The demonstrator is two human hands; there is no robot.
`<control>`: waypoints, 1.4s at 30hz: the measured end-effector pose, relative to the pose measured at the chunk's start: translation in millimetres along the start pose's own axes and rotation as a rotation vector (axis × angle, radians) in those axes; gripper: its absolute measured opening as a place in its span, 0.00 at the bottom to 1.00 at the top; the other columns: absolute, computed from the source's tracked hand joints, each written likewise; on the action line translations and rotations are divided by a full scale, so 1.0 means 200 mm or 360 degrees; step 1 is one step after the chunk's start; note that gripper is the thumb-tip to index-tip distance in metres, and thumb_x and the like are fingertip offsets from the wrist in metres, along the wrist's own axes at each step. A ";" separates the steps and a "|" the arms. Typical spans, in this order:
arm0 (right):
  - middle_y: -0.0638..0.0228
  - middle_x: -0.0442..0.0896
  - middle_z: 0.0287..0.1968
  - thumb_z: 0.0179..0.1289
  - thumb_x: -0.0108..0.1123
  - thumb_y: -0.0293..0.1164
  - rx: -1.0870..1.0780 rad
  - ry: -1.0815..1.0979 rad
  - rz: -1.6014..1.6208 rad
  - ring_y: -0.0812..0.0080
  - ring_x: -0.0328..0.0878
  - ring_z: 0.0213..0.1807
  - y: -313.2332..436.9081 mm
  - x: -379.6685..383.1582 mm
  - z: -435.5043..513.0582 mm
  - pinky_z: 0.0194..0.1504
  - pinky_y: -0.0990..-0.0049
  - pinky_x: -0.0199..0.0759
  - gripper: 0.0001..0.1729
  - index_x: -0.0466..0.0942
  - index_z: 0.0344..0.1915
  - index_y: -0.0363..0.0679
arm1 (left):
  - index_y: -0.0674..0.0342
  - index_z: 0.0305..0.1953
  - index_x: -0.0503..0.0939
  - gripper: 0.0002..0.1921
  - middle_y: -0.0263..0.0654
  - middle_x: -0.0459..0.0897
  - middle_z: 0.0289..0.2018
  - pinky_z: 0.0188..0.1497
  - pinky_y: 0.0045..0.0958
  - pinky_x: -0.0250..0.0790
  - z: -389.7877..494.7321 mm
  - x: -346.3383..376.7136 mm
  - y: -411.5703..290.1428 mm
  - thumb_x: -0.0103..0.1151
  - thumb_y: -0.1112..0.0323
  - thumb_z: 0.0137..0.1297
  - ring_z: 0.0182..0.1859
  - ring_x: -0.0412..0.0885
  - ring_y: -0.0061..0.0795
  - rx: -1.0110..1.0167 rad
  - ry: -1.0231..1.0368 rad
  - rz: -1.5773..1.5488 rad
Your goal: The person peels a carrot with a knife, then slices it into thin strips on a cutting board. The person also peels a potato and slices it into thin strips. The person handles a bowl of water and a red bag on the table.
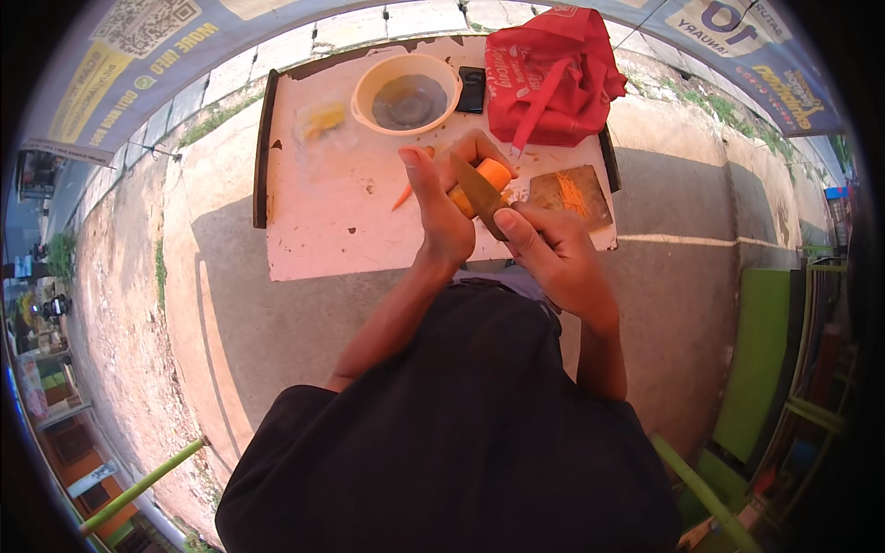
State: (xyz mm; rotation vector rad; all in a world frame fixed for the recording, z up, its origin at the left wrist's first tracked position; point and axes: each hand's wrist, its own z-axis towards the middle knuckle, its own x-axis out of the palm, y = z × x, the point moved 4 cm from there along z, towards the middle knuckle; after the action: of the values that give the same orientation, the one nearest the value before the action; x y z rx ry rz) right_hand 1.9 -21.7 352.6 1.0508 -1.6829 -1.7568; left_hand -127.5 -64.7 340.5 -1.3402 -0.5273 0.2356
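My left hand [446, 200] is closed around a thick orange carrot [494, 173], its thumb raised. In my right hand [556, 252] is a knife [476, 192], its broad blade lying across the carrot. Both hands are held above the near edge of the white table [332, 221]. Just right of them lies a wooden cutting board [593, 190] with thin orange shreds [572, 195] on it. A slender orange piece [402, 198] rests on the table left of my left hand.
Toward the far side stands a cream plastic basin [359, 104] holding water. Beside it are a dark phone [471, 90] and a red fabric bag [553, 76]. A clear plastic bag with something yellow [323, 121] lies at the left. Raised dark strips edge the table.
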 end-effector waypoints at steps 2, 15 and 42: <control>0.70 0.66 0.21 0.76 0.54 0.40 0.0000 -0.0024 0.0022 0.82 0.60 0.25 0.00 0.00 0.00 0.28 0.76 0.56 0.19 0.78 0.38 0.32 | 0.63 0.33 0.73 0.51 0.30 0.74 0.27 0.34 0.21 0.60 0.02 -0.02 0.03 0.08 0.19 0.63 0.30 0.69 0.18 0.0041 0.0088 0.0079; 0.70 0.66 0.19 0.76 0.54 0.38 -0.0134 -0.0086 0.0004 0.82 0.60 0.23 -0.03 0.01 0.04 0.26 0.74 0.55 0.18 0.78 0.37 0.32 | 0.63 0.34 0.75 0.45 0.32 0.75 0.27 0.35 0.19 0.60 0.03 0.01 0.07 0.14 0.28 0.72 0.30 0.69 0.19 -0.0134 0.0029 -0.0454; 0.73 0.72 0.29 0.81 0.39 0.42 0.0173 -0.0212 0.0471 0.82 0.65 0.28 -0.08 -0.08 0.03 0.32 0.79 0.62 0.26 0.79 0.46 0.31 | 0.60 0.45 0.72 0.22 0.34 0.71 0.23 0.30 0.21 0.56 0.07 -0.04 0.14 0.32 0.48 0.81 0.25 0.64 0.19 -0.0509 0.0267 -0.0950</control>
State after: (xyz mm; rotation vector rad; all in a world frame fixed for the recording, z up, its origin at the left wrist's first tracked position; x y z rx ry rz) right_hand 8.9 -4.7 340.3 0.6968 -1.9227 -1.5876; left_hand -136.9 -50.4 313.7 -1.4292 -0.8184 -0.4643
